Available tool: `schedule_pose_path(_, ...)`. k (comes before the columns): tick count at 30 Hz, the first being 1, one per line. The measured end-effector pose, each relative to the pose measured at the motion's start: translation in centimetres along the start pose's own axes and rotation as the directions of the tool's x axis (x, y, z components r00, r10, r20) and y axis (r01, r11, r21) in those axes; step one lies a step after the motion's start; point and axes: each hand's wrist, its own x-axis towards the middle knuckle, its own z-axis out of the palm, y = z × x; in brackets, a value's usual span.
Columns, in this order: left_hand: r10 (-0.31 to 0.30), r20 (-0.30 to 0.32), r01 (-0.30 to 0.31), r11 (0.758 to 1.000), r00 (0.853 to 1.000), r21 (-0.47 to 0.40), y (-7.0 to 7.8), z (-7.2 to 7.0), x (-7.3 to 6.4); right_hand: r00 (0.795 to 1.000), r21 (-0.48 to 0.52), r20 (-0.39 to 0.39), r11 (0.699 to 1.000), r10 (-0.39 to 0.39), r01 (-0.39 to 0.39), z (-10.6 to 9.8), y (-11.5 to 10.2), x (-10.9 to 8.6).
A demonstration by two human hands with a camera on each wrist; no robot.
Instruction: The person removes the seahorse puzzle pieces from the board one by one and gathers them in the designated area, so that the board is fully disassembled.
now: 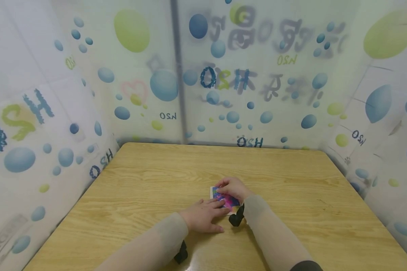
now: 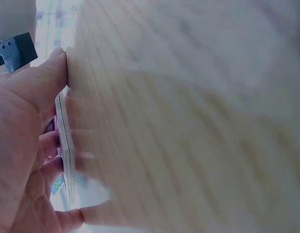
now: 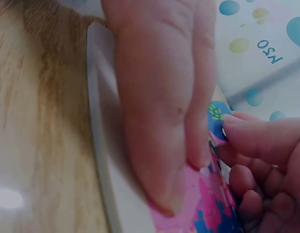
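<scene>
A small jigsaw puzzle (image 1: 229,201) in pink and blue lies on the table near its middle. Its pale border (image 3: 102,136) shows along one side in the right wrist view. My left hand (image 1: 202,217) lies across the near left part of the puzzle, its fairly straight fingertips pressing on the picture. At the far side, my right hand (image 1: 234,188) pinches a blue puzzle piece (image 3: 216,115) with a green pattern between thumb and fingers. That piece appears tilted up at the puzzle's edge. Part of the picture is hidden beneath both hands.
The wooden table (image 1: 149,173) stretches around the hands. Printed curtains (image 1: 285,98) with blue and green drops enclose its back and sides. A black wrist mount (image 1: 236,216) sits at the right sleeve, another (image 1: 181,253) at the left.
</scene>
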Motion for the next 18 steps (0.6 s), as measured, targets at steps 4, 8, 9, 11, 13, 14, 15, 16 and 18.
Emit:
schedule_pose_path(4, -0.002, -0.003, 0.002, 1.0, 1.0, 0.008, 0.02, 0.05, 0.06, 1.0, -0.002, 0.004, 1.0, 0.006, -0.006, -0.04, 0.03, -0.01)
schedule_pose_path(8, -0.003, -0.004, 0.003, 1.0, 1.0, 0.006, 0.01, 0.08, 0.1, 1.0, -0.016, 0.012, 1.0, 0.007, -0.007, -0.07, 0.03, -0.05)
schedule_pose_path(9, -0.002, -0.004, 0.002, 1.0, 1.0, 0.004, 0.03, 0.08, 0.1, 1.0, -0.02, 0.016, 1.0, 0.006, -0.006, -0.08, 0.04, -0.06)
schedule_pose_path(11, -0.002, -0.003, 0.002, 1.0, 1.0, 0.0, 0.03, 0.09, 0.1, 1.0, -0.022, 0.028, 1.0, 0.005, -0.004, -0.1, 0.09, -0.06)
schedule_pose_path(13, -0.002, -0.001, 0.002, 1.0, 1.0, -0.002, 0.01, 0.11, 0.11, 0.999, -0.02, 0.04, 1.0, -0.001, 0.002, -0.13, 0.15, -0.05)
schedule_pose_path(14, -0.002, -0.001, 0.002, 1.0, 1.0, -0.003, 0.01, 0.12, 0.11, 0.999, -0.018, 0.046, 1.0, -0.006, 0.006, -0.14, 0.17, -0.06)
schedule_pose_path(15, -0.002, -0.001, 0.002, 1.0, 1.0, -0.003, 0.0, 0.12, 0.12, 0.999, -0.014, 0.05, 1.0, -0.011, 0.011, -0.16, 0.17, -0.07)
schedule_pose_path(16, -0.002, -0.001, 0.002, 1.0, 1.0, -0.001, -0.01, 0.12, 0.12, 0.998, -0.009, 0.055, 1.0, -0.019, 0.019, -0.17, 0.17, -0.07)
schedule_pose_path(18, 0.0, -0.004, 0.0, 1.0, 1.0, 0.003, -0.03, 0.13, 0.14, 0.998, -0.005, 0.061, 0.999, -0.034, 0.035, -0.17, 0.15, -0.11)
